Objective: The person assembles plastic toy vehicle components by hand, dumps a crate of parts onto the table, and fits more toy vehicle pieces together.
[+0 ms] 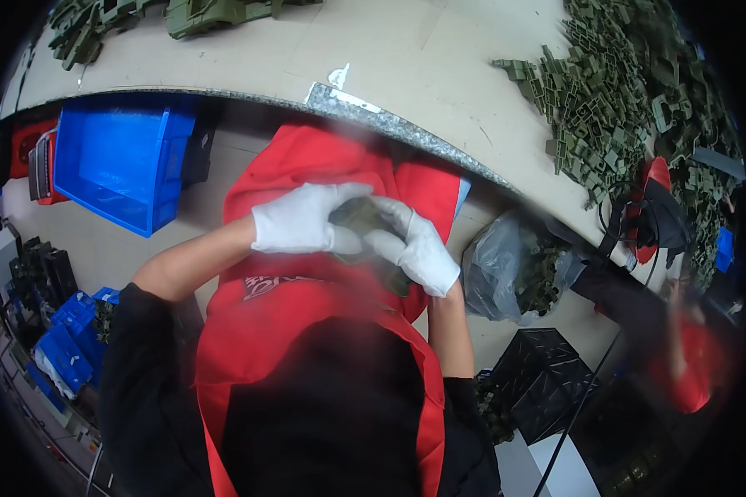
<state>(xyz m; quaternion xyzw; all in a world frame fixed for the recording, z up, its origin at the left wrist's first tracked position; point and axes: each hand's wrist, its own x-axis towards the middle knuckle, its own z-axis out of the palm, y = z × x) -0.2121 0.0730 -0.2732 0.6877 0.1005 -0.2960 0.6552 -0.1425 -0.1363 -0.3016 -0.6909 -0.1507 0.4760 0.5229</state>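
Observation:
Both hands wear white gloves and meet over the red apron [282, 319] on the lap. My left hand [307, 219] comes in from the left side, its fingers curved round an olive-green part [358, 219]. From the right, my right hand [417, 247] closes on the same part with bent fingers. The part is blurred, and the fingers cover some of it. More green shows just below the hands, close to the apron, too blurred to make out.
The table [249, 62] carries green parts [593, 108] at the right and more at the top left. A blue bin [112, 161] is below its edge. A plastic bag [497, 269] holds green parts. Black box [547, 385] stands lower right. Another person [692, 356] is far right.

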